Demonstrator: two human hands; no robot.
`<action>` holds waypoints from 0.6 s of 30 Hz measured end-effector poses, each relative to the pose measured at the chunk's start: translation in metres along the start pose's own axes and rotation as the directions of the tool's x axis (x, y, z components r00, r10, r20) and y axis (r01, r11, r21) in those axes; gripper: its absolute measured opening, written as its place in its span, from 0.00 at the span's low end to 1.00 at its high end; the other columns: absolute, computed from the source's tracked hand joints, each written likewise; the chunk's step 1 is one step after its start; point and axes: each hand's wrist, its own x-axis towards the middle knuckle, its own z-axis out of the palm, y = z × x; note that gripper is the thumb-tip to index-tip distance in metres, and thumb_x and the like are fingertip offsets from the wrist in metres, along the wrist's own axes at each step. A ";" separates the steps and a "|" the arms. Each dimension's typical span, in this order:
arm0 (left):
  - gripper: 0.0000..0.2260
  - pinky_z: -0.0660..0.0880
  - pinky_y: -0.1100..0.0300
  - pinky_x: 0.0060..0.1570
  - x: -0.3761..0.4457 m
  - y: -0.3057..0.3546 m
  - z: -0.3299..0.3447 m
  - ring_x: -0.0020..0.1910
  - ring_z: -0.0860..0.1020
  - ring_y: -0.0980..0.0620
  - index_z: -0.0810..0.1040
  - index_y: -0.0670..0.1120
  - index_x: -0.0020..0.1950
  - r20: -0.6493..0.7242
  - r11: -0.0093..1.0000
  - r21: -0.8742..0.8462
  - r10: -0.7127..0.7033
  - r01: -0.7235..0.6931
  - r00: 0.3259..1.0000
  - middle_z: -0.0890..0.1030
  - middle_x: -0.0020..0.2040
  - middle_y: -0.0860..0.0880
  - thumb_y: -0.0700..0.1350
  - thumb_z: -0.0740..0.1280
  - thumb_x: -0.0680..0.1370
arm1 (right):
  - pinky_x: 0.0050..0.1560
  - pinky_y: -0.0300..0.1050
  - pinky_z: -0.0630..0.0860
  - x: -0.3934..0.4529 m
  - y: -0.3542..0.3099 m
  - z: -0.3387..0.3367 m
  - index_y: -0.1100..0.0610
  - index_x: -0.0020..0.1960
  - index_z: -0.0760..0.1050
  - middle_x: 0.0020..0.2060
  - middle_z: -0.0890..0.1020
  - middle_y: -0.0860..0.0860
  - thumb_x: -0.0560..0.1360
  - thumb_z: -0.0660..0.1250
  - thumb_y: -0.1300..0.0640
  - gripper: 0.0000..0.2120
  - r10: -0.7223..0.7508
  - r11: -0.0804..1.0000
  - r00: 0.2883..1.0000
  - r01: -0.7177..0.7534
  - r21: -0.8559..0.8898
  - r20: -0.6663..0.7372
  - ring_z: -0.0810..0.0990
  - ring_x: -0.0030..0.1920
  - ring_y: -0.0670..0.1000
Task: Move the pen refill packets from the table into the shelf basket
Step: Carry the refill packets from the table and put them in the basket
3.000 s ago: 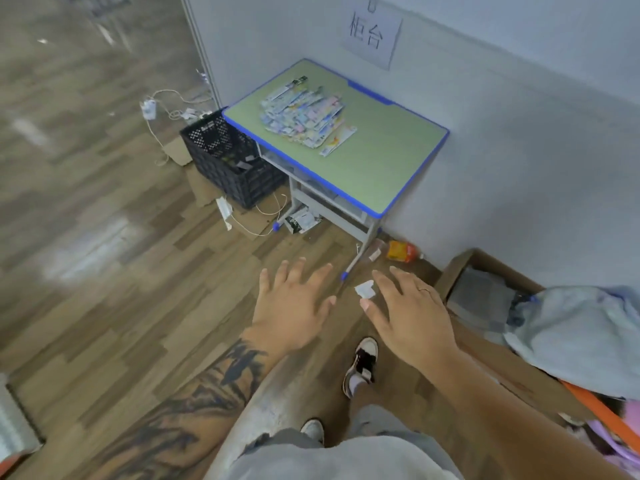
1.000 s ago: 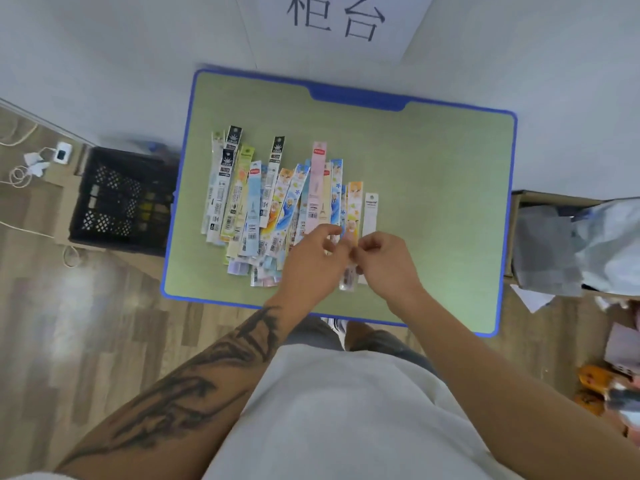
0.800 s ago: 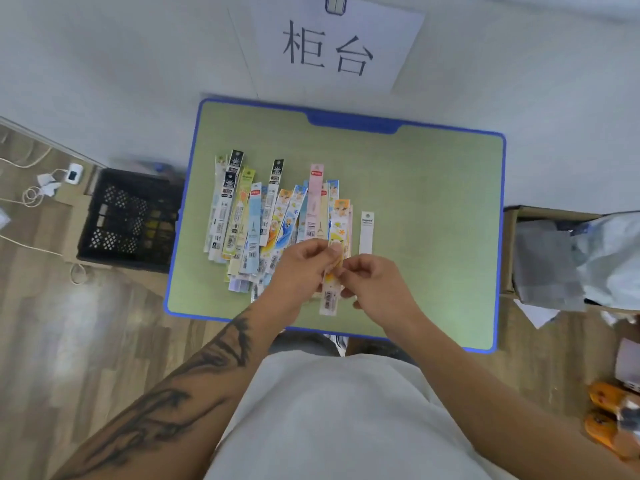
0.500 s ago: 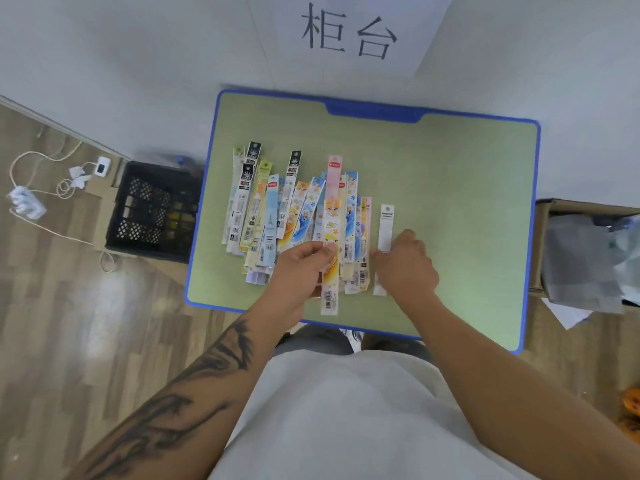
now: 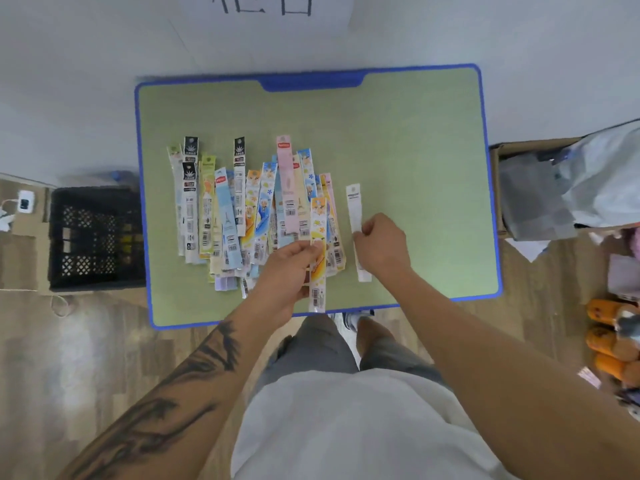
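Pen refill packets [image 5: 256, 209]: long thin strips, pastel blue/yellow/pink w/ cartoon prints, some black-topped, fanned side by side and overlapping on the left half of the desk [image 5: 415, 140], running front-to-back near the front edge. Left hand [image 5: 289, 268] pinches a yellow-orange packet [image 5: 318, 252] at mid-length, its lower end over the front edge. Right hand [image 5: 381, 245], fingers curled, pinches a white packet [image 5: 355, 209] lying just right of the pile. Vs 0.5 s ago: right hand was knuckles-down on the white packet, now its thumb and fingers close on it; left grip unchanged.
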 end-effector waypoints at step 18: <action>0.06 0.83 0.54 0.42 -0.093 -0.055 0.172 0.42 0.84 0.49 0.85 0.45 0.56 0.208 0.942 0.187 0.239 -0.278 0.949 0.87 0.49 0.44 0.43 0.69 0.83 | 0.43 0.52 0.78 -0.152 0.163 -0.135 0.56 0.48 0.76 0.36 0.85 0.51 0.79 0.73 0.60 0.06 -0.036 0.596 0.988 0.144 0.790 -0.153 0.82 0.36 0.49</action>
